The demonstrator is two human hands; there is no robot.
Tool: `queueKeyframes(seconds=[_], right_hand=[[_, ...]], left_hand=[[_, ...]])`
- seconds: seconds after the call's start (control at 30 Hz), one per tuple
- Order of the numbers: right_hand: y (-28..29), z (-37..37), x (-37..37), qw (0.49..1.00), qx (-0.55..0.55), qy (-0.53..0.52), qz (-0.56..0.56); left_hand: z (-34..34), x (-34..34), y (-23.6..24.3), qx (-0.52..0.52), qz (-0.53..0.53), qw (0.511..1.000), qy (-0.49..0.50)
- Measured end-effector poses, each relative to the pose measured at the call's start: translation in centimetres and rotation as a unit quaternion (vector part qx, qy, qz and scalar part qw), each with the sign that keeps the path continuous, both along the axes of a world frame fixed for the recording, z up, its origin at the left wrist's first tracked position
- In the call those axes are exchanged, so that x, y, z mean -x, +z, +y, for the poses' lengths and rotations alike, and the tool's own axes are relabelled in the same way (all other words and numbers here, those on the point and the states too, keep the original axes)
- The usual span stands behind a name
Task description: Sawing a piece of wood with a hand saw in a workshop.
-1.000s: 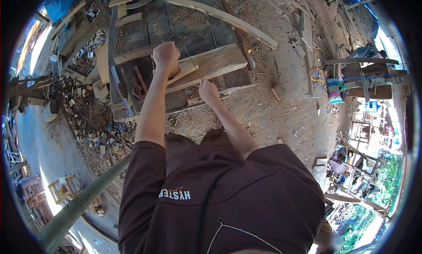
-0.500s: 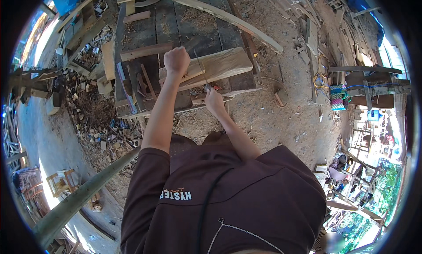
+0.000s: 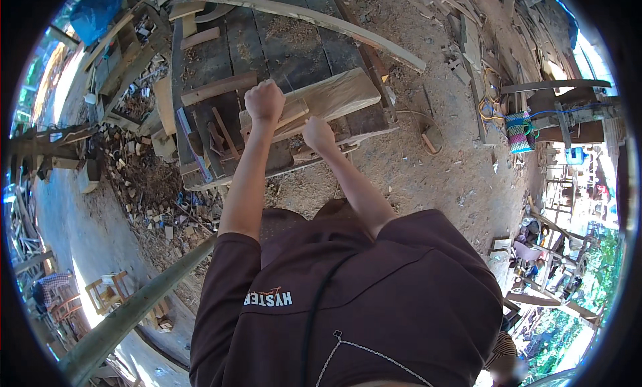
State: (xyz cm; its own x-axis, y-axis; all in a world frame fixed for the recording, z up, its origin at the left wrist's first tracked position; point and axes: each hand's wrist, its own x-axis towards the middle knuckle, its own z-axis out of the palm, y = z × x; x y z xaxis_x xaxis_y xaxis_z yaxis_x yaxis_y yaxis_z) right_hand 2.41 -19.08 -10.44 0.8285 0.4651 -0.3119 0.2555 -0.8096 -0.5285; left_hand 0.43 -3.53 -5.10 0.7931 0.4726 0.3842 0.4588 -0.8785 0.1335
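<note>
My left hand (image 3: 265, 103) is closed in a fist over the left end of a short strip of wood (image 3: 294, 111), which lies on a thick pale timber (image 3: 341, 98) on the bench. Its fingertips are hidden under the fist. My right hand (image 3: 319, 134) is closed at the near edge of the timber, just right of the strip's end. The tool in it, a long thin blade that looks like a handsaw, is almost wholly hidden now; its blade showed in the earlier view.
The dark plank bench (image 3: 244, 42) carries a brown wood bar (image 3: 219, 87), sawdust and a long curved board (image 3: 314, 20). Wood offcuts (image 3: 137, 179) litter the ground at left. A pole (image 3: 137, 307) slants in at lower left. A woven basket (image 3: 519, 133) stands at right.
My right hand has moved forward and slightly left, up to the timber, and the tool's blade has mostly gone from sight. My left hand stays on the strip. The whole view has shifted slightly.
</note>
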Motion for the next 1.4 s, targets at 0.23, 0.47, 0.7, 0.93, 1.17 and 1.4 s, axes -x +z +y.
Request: queueKeyframes(seconds=[0.23,0.47,0.7,0.93,1.17,1.4], right_hand=[[1.8,-4.5,3.8,0.999,0.018,-0.027,0.027],[1.6,-2.0,1.2,1.0,-0.02,-0.022,0.007],[1.5,-7.1,5.8,0.999,-0.026,-0.024,-0.012],[1.7,-6.4,4.7,0.998,-0.042,-0.041,0.001],[1.3,-7.3,3.2,1.0,-0.012,0.0,0.003],[0.7,-4.5,2.7,0.999,0.013,-0.034,0.029]], left_hand=[[-2.5,2.5,-1.1,-0.091,-0.068,0.993,0.016],[-5.2,3.1,-0.9,-0.065,-0.081,0.995,0.005],[-4.4,3.5,-0.7,-0.085,-0.07,0.994,0.004],[-5.3,2.6,-0.4,-0.063,-0.045,0.997,0.023],[-3.5,2.3,-0.2,-0.079,-0.033,0.996,0.005],[-3.6,2.1,-0.2,-0.064,-0.017,0.997,0.026]])
